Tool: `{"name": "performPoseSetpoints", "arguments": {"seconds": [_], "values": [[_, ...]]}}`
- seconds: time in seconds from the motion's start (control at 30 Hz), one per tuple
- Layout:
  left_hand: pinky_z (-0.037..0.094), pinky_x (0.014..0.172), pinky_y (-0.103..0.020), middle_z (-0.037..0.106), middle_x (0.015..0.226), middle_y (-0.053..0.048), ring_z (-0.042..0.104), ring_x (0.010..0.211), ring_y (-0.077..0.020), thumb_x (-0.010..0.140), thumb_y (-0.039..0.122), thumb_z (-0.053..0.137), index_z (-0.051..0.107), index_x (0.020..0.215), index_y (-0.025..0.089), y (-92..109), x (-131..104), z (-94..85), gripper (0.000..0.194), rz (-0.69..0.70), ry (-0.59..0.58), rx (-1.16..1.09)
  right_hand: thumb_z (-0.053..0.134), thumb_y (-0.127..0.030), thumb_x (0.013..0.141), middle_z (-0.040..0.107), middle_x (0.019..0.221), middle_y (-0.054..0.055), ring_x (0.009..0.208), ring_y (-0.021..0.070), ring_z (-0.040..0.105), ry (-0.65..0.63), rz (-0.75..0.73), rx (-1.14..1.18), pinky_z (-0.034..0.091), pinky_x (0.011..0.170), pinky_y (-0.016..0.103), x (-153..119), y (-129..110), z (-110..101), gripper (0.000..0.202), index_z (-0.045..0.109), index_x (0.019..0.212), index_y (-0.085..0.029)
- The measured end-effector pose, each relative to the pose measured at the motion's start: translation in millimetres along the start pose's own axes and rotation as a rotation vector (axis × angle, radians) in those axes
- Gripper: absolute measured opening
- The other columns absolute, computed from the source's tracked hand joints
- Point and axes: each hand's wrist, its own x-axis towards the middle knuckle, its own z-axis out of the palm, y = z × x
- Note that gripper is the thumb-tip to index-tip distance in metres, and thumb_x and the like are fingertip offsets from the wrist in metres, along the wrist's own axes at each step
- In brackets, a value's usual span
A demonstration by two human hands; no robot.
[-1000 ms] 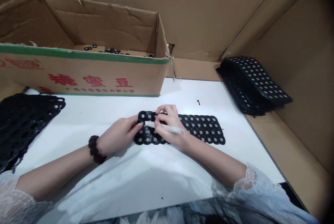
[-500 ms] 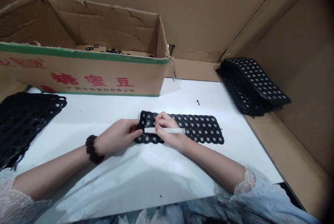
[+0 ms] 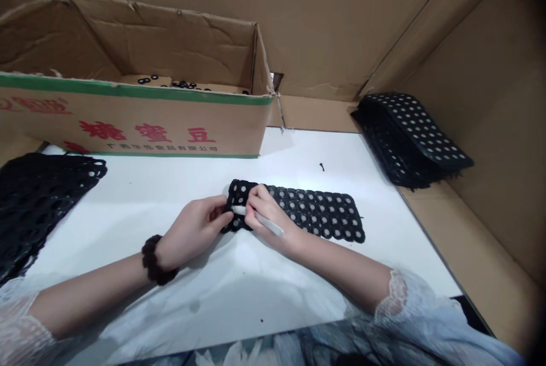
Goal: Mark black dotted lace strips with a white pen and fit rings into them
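Note:
A black sheet of joined rings with pale round centres (image 3: 326, 212) lies flat across the white tabletop. My left hand (image 3: 191, 229) pinches its left edge between thumb and fingers. In my right hand (image 3: 271, 212) is a white pen-like tool (image 3: 270, 225), held like a pen. Its tip points left and reaches the rings right by my left fingertips; whether it touches them I cannot tell. My right fingers cover part of the sheet.
Behind stands an open cardboard box (image 3: 170, 118) with loose black rings (image 3: 184, 85) inside. A pile of black ringed sheeting (image 3: 38, 201) lies at left. Folded dotted black sheets (image 3: 422, 132) rest at right, near the cardboard wall (image 3: 495, 127). A small black scrap (image 3: 322, 167) lies behind the sheet.
My right hand has shifted slightly left, and the white tool has tilted, its rear end dropping towards me and its tip now closer to the left fingertips. My left hand still grips the edge.

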Motion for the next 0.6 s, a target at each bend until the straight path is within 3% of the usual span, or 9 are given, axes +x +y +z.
{"name": "performPoseSetpoints", "arguments": {"seconds": [0.13, 0.2, 0.3, 0.47, 0.6], "values": [[0.033, 0.052, -0.022, 0.048, 0.065, 0.001, 0.041, 0.057, -0.0113, 0.079, 0.038, 0.042, 0.047, 0.074, 0.017, -8, 6, -11.1, 0.023, -0.057, -0.226, -0.323, 0.034, -0.016, 0.082, 0.04, 0.088, 0.005, 0.08, 0.0131, 0.046, 0.032, 0.006, 0.018, 0.041, 0.079, 0.029, 1, -1, 1, 0.015, 0.044, 0.07, -0.017], [0.032, 0.049, -0.021, 0.046, 0.063, 0.002, 0.04, 0.054, -0.0101, 0.079, 0.04, 0.043, 0.046, 0.073, 0.017, -13, 12, -16.2, 0.024, -0.084, -0.281, -0.395, 0.035, -0.018, 0.082, 0.041, 0.087, 0.004, 0.079, 0.012, 0.046, 0.075, 0.019, 0.075, 0.041, 0.079, 0.027, 0, 0, 0, 0.017, 0.043, 0.068, -0.017], [0.027, 0.044, -0.02, 0.041, 0.056, 0.004, 0.035, 0.049, -0.0085, 0.079, 0.04, 0.045, 0.042, 0.066, 0.018, -19, 18, -19.8, 0.026, -0.09, -0.261, -0.335, 0.038, -0.018, 0.081, 0.042, 0.082, 0.003, 0.075, 0.0108, 0.047, 0.125, 0.052, 0.196, 0.042, 0.073, 0.026, 1, 1, -5, 0.021, 0.042, 0.06, -0.017], [0.028, 0.043, -0.02, 0.041, 0.052, 0.004, 0.036, 0.046, -0.0094, 0.079, 0.044, 0.042, 0.041, 0.064, 0.018, -19, 19, -21.0, 0.03, -0.094, -0.228, -0.161, 0.04, -0.011, 0.075, 0.046, 0.08, 0.003, 0.074, 0.0113, 0.048, 0.081, 0.032, 0.257, 0.04, 0.07, 0.026, 2, 2, -9, 0.022, 0.044, 0.053, -0.016], [0.03, 0.044, -0.02, 0.048, 0.055, 0.003, 0.04, 0.048, -0.0095, 0.076, 0.045, 0.045, 0.048, 0.063, 0.017, -20, 18, -24.3, 0.031, -0.078, -0.351, -0.039, 0.042, -0.011, 0.072, 0.046, 0.08, 0.003, 0.074, 0.0115, 0.048, 0.056, 0.033, 0.22, 0.04, 0.068, 0.026, 2, 1, -5, 0.021, 0.043, 0.052, -0.016]]}}
